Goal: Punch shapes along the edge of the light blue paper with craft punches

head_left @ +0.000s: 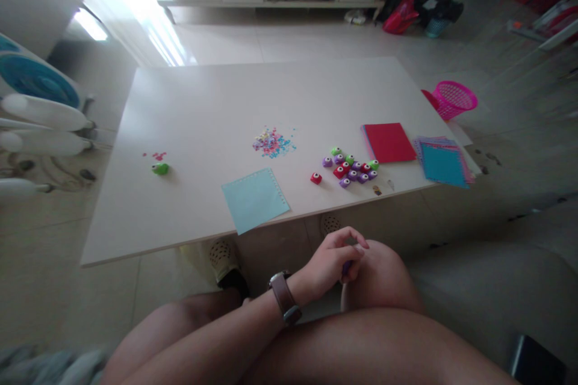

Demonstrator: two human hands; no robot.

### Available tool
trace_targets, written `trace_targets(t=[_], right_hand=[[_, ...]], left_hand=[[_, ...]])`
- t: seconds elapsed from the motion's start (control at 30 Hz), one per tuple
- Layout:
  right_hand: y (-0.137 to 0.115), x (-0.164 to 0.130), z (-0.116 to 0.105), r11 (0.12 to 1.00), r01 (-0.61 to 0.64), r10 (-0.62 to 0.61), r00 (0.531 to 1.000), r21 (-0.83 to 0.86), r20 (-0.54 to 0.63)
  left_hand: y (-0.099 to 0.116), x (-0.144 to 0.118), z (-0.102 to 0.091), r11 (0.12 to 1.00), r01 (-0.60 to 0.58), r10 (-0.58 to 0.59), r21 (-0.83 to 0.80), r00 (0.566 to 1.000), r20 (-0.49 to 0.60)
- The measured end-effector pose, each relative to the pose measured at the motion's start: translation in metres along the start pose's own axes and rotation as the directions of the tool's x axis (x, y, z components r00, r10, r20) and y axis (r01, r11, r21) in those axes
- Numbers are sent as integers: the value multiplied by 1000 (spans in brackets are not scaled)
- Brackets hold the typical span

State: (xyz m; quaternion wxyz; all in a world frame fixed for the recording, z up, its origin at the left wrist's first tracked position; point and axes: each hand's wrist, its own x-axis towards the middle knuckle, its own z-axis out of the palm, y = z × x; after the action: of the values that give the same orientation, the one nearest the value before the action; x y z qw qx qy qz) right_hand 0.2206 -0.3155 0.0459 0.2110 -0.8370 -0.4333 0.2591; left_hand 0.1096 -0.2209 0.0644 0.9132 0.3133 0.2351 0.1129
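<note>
My left hand point(336, 257), with a brown-strapped watch point(283, 298) at its wrist, rests over my bent knee. Its fingers are curled around a small purple paper punch point(347, 268), which is mostly hidden in the palm. My right hand is out of view. On the table in front lies a light blue sheet of paper point(255, 198) with punched notches along two edges, one corner overhanging the near edge. To its right sits a cluster of similar punches point(356, 169) in purple, red and green, with a single red punch point(316, 178) slightly apart.
Multicoloured paper confetti point(272, 141) is heaped mid-table. A green punch point(160, 168) and pink scraps point(159, 156) lie left. Red paper point(389, 142) and a blue-topped paper stack point(445, 164) lie right. A pink basket point(454, 100) stands beyond the white table point(189, 108).
</note>
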Motion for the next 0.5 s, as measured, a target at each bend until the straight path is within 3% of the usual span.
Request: trace_targets(t=[0.5], right_hand=[[-2,0,-2,1000,-3,3,1000,3,-10]], left_hand=[[0,0,0,1000,5,-5,-6,1000,-6]])
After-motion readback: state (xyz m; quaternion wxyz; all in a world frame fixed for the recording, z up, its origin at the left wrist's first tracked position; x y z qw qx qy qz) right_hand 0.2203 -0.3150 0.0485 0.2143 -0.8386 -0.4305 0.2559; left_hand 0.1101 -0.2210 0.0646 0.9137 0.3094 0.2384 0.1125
